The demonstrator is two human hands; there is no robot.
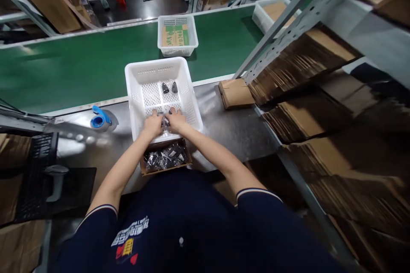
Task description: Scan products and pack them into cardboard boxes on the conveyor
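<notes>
Clock centred on the big white basket, twelve pointing away from the wearer. Basket is sitting on the metal tabletop, its far side up by the green belt. Both hands are reaching inside: left hand is resting toward seven o'clock, right hand toward five, side by side. Fingers of both are bending down around a dark bagged item between them; whether they are pinching it or just touching it, cannot tell, too small and partly covered.

Two dark bagged pieces are lying inside the basket at one o'clock, apart from the hands. Open cardboard box is standing at six, just outside the basket, and is holding many similar bagged pieces.

Progress: far pair is looking placed; near part is looking unfinished, hands being on it. Box is looking well stocked, so plenty is probably remaining; exact count, cannot tell. Blue-topped tool is lying at nine, flat cardboard at three, smaller basket at twelve on the belt.
</notes>
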